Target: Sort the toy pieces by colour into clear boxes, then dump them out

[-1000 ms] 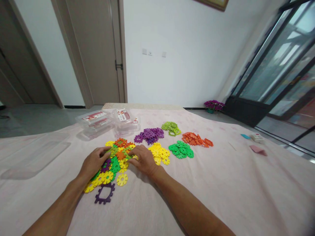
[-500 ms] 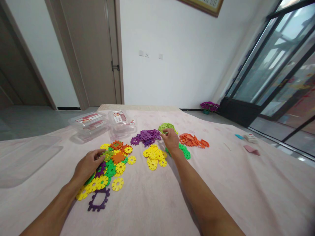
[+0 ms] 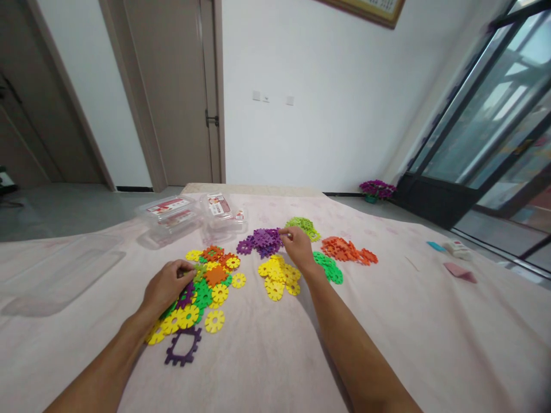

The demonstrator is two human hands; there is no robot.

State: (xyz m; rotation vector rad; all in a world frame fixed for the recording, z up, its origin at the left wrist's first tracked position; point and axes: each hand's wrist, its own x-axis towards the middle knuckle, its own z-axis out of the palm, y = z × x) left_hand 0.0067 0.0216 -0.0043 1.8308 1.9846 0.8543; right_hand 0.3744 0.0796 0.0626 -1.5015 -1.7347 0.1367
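Observation:
My left hand (image 3: 170,284) rests at the left edge of a mixed heap of notched plastic pieces (image 3: 202,295) in yellow, green, orange and purple. Its fingers are closed on a light green notched piece (image 3: 200,272). My right hand (image 3: 298,248) reaches to the right side of the purple pile (image 3: 263,240), thumb and fingertips pinched together; whatever is between them is too small to make out. Below that hand lies a yellow pile (image 3: 275,276). Behind it is a light green pile (image 3: 303,225), and to its right are a green pile (image 3: 329,267) and an orange pile (image 3: 344,250).
Clear plastic boxes (image 3: 170,215) with labels stand at the back left, and a clear lid or tray (image 3: 64,275) lies nearer on the left. A purple square frame piece (image 3: 183,346) is in front. Small items, including a pink cloth (image 3: 460,272), lie far right.
My right hand has shifted left from the light green pile to the purple pile. The left hand keeps its place at the mixed heap. The view has turned slightly left.

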